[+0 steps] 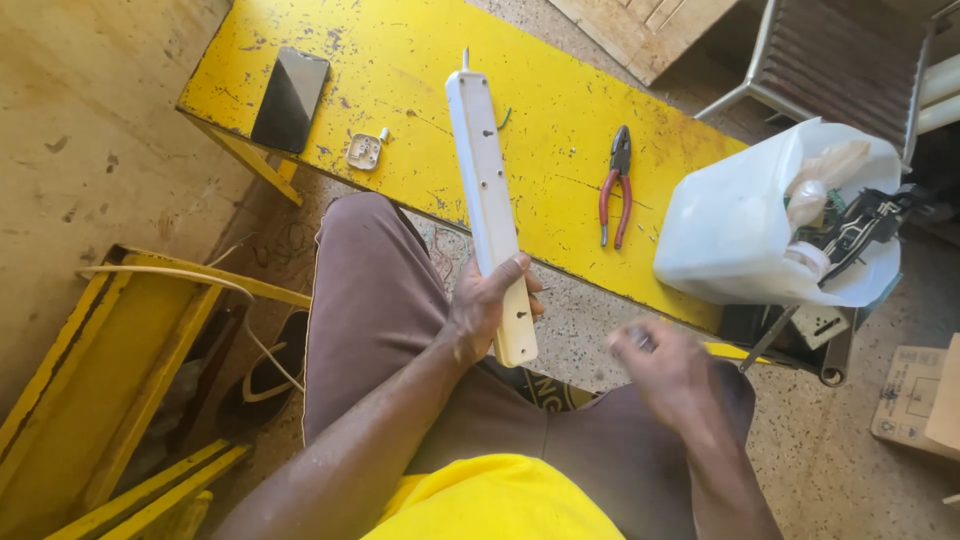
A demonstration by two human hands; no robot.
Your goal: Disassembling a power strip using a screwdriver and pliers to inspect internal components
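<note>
I hold the strip [490, 200] in my left hand [485, 305], grip closed round its lower end, back side up, its far end reaching over the desk [400, 60]. I judge I am at the screws in its back; the next move calls for a steady hold and a tool at the holes. My right hand [665, 365], right of the strip, is blurred: its grip I cannot tell. The strip is long, white, flat. Pliers [617, 185] lie right of it, a phone [290, 98] left
</note>
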